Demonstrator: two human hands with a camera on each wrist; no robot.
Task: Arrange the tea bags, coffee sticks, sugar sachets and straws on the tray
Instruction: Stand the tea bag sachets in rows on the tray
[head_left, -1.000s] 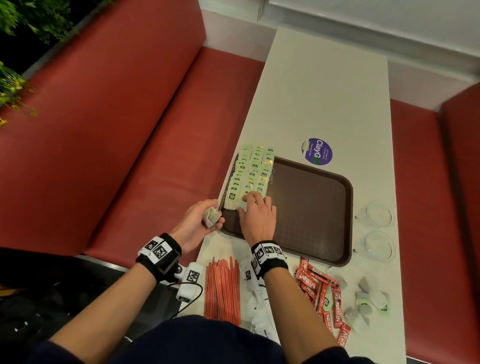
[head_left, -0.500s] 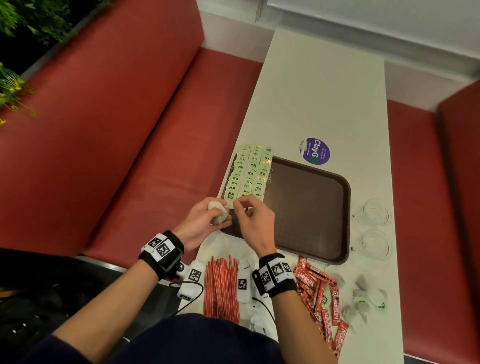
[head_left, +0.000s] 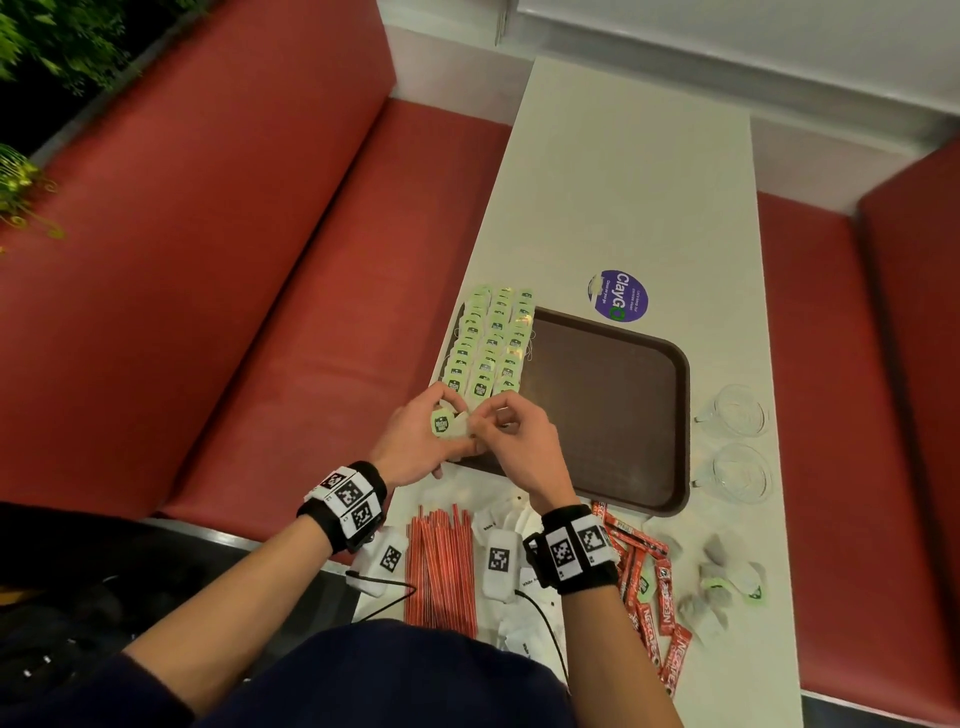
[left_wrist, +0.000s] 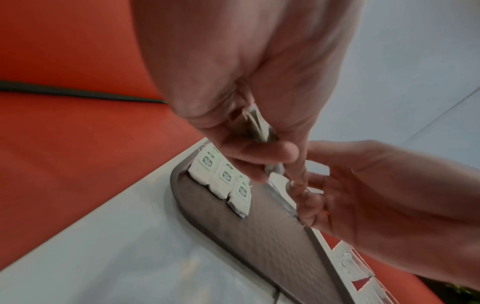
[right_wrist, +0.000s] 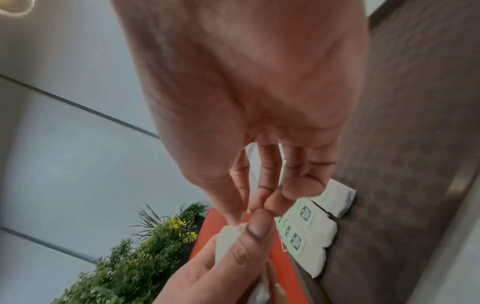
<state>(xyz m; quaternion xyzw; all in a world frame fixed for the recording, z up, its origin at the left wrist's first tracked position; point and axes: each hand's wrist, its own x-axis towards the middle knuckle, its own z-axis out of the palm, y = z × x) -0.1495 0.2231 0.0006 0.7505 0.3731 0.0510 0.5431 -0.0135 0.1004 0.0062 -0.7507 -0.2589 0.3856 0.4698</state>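
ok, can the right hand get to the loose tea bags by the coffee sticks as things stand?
Probably yes, once freed: the right hand is pinching a tea bag with the left hand. The loose tea bags lie uncovered on its own side, past the coffee sticks.

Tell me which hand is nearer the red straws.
Right, narrowly. The straws lie on the table, toward the person from both hands. The right hand is just beyond their far ends; the left hand, holding tea bags, sits slightly farther left.

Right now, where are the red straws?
In the head view, the red straws lie on the table nearest the person, between the two wrists, just short of the brown tray.
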